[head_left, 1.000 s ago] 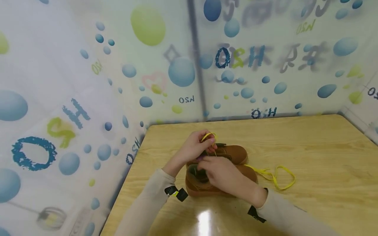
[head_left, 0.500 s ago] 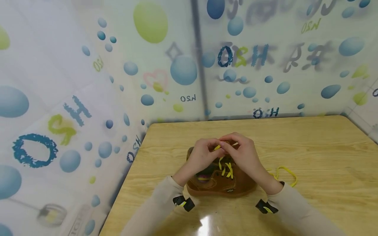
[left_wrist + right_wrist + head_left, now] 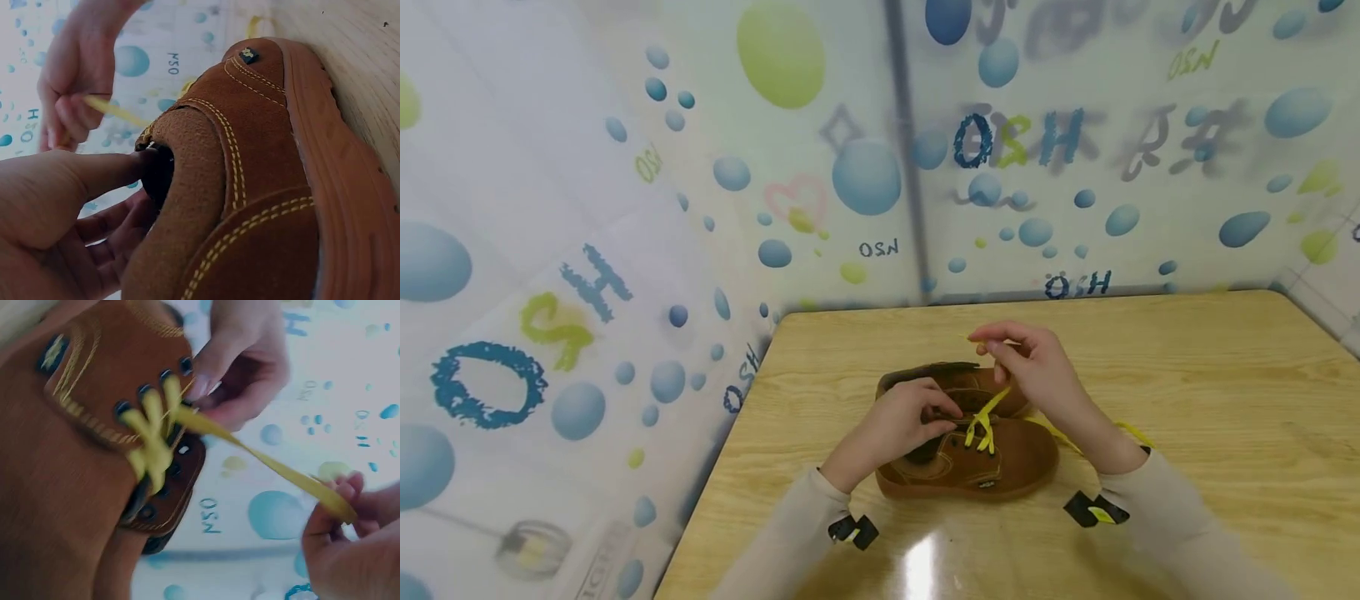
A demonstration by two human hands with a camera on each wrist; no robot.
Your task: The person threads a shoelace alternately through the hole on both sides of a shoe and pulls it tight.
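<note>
A brown shoe (image 3: 1026,458) with yellow stitching stands on the table, its toe to the right. Its yellow shoelace (image 3: 997,402) crosses through the front eyelets; several eyelets toward the ankle show bare in the right wrist view. My left hand (image 3: 906,421) pinches the edge of the shoe's eyelet flap with thumb and fingers, beside the opening. Up and to the right, my right hand (image 3: 1037,367) holds the lace, which runs taut from the shoe to its curled fingers (image 3: 325,519). Behind stands a second brown shoe (image 3: 988,379), partly hidden.
More yellow lace (image 3: 1137,435) lies on the wooden table (image 3: 1225,392) right of the shoes, partly behind the right wrist. A patterned curtain (image 3: 820,275) with blue and green spots rises along the table's back and left edges.
Both hands met above the near shoe half a second ago. Since then the right hand has drawn the lace up and rightward, while the left has come down to the eyelet edge.
</note>
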